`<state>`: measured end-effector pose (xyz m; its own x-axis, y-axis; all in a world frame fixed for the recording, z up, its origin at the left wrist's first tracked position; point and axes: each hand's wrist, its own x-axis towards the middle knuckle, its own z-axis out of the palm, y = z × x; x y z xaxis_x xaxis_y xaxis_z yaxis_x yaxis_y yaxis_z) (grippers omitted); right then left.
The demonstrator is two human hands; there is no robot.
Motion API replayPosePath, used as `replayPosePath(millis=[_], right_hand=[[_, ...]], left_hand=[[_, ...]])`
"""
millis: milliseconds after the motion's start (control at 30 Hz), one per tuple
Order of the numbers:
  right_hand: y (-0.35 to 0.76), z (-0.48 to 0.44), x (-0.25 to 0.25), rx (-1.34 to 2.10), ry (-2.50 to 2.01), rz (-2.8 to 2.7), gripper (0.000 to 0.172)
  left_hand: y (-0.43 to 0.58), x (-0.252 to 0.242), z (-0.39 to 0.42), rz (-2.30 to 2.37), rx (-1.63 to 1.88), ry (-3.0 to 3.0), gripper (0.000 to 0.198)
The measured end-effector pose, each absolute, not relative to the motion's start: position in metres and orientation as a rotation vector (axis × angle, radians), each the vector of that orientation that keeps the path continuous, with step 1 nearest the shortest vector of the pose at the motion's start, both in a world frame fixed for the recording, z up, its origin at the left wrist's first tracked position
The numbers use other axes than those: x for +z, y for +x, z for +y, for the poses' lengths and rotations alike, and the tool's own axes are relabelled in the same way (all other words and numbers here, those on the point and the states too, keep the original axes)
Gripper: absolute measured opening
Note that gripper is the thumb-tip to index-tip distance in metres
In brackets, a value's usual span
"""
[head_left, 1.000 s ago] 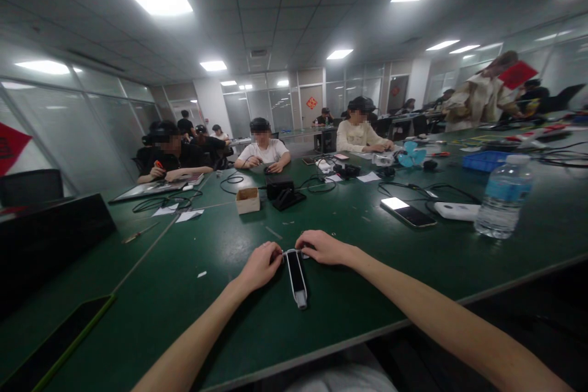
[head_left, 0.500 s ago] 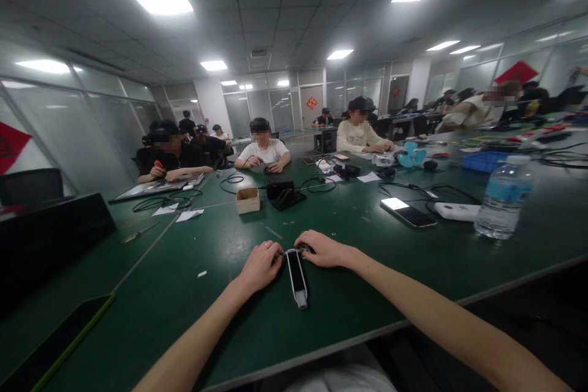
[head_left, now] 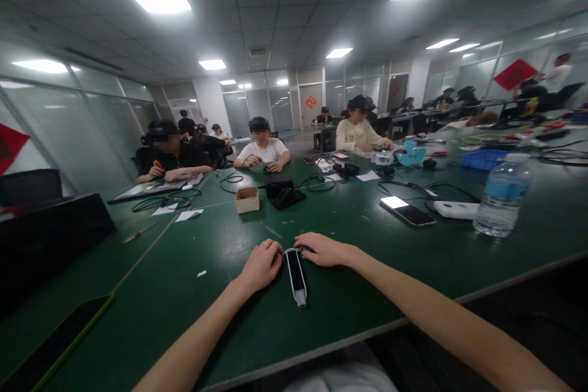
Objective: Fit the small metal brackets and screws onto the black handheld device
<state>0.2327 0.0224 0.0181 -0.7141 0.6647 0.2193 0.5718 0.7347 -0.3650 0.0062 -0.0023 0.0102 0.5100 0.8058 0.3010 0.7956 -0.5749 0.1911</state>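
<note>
A slim white handheld device (head_left: 295, 272) with a long dark screen lies on the green table, its narrow grey tip pointing toward me. My left hand (head_left: 261, 264), with a ring on one finger, rests at the device's upper left edge, fingers curled in. On the other side, my right hand (head_left: 324, 249) is bent over the table at the device's upper right. Something small and dark shows under its fingertips, too hidden to name. Whether either hand grips the device itself cannot be made out.
A small cardboard box (head_left: 247, 199) and a black stand (head_left: 282, 191) are ahead. To the right are a phone (head_left: 407, 211), a white case-like object (head_left: 454, 211) and a water bottle (head_left: 503, 196). A dark green-edged tablet (head_left: 59, 337) lies left. Several people sit across the table.
My right fingers have shifted and flattened slightly; my left hand and the device stay nearly in place. At the far right, one person has bent lower and another has come into view.
</note>
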Motion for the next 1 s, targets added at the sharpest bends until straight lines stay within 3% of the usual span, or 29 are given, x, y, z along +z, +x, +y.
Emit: replayPosePath(millis=[300,533,733,1000], right_hand=[[0.237,0.025,0.024,0.255,-0.912,-2.595,0.028],[0.275,0.047,0.031,-0.046,-1.374,-2.522,0.031],[0.304,0.066,0.023,0.152,-1.698,-2.535,0.024],[0.305,0.069,0.022,0.211,-1.732,-2.526,0.019]], left_hand=[[0.006,0.011,-0.002,1.436,0.549,2.714,0.013],[0.006,0.013,-0.004,1.45,0.525,2.687,0.014],[0.004,0.012,-0.003,1.449,0.529,2.691,0.013],[0.004,0.011,-0.003,1.444,0.536,2.694,0.014]])
